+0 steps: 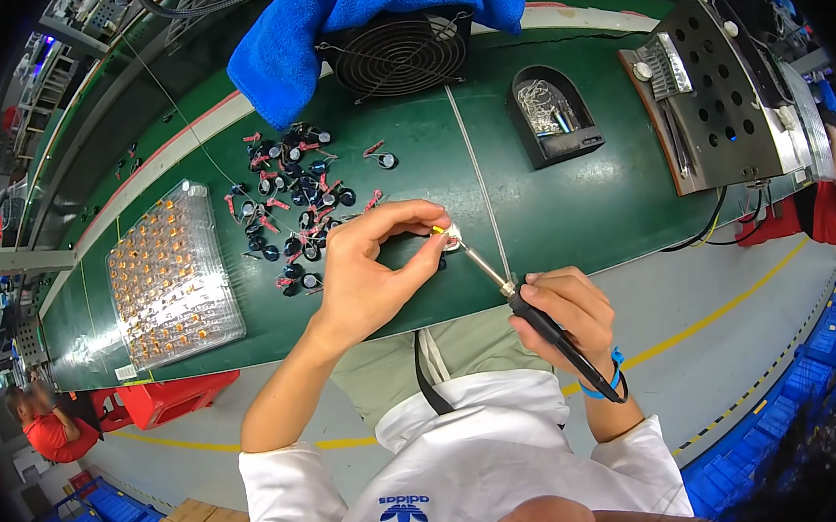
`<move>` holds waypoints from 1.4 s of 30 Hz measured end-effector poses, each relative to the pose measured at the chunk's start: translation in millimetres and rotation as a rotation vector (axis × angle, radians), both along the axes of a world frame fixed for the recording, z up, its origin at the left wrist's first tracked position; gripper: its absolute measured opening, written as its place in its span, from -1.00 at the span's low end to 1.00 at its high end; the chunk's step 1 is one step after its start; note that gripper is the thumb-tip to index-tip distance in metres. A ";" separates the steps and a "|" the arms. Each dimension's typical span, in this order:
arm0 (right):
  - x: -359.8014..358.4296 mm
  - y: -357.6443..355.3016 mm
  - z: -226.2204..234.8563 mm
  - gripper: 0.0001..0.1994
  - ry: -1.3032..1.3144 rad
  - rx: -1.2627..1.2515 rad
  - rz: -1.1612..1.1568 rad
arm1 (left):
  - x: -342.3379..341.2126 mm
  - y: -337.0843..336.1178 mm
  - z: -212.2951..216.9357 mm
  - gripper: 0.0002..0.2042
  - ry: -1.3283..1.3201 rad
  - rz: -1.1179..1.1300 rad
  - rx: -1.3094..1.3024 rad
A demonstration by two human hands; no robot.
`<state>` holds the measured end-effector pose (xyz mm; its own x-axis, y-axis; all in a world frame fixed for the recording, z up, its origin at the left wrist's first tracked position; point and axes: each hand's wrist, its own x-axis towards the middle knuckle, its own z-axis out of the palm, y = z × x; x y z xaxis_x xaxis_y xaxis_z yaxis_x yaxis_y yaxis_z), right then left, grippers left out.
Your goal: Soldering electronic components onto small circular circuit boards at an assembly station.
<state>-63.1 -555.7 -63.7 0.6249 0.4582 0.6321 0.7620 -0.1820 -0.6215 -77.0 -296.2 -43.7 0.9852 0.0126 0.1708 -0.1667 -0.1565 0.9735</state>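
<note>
Between thumb and fingertips, my left hand (369,265) pinches a small round white part (450,237) with a bit of yellow on it. My right hand (572,316) is wrapped around the black handle of a soldering iron (547,329). Its metal tip points up and left and meets the small part, or comes very close to it; which one I cannot tell. Beyond my left hand lies a loose pile of small dark round components (299,187) with red-wrapped leads. One such component (388,160) sits apart from the pile.
On the green bench (410,163) stand a clear tray (174,280) of orange-topped parts at left, a black fan (400,56) under a blue cloth (312,34) at the back, a black bin (556,118) of wire, and a perforated metal box (714,90) at right. Other people are at both sides.
</note>
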 end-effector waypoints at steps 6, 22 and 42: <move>-0.7 0.8 -1.2 -0.62 0.009 0.005 0.001 | -0.5 -1.4 -0.8 -0.71 -0.010 0.012 0.010; -0.6 -5.9 -4.6 -0.62 0.030 0.038 -0.001 | 0.2 -0.4 -0.1 -0.69 -0.032 0.005 0.055; 0.1 -5.9 -4.6 -0.56 -0.011 -0.010 0.020 | -2.4 -2.2 -1.9 -0.69 -0.173 0.043 0.247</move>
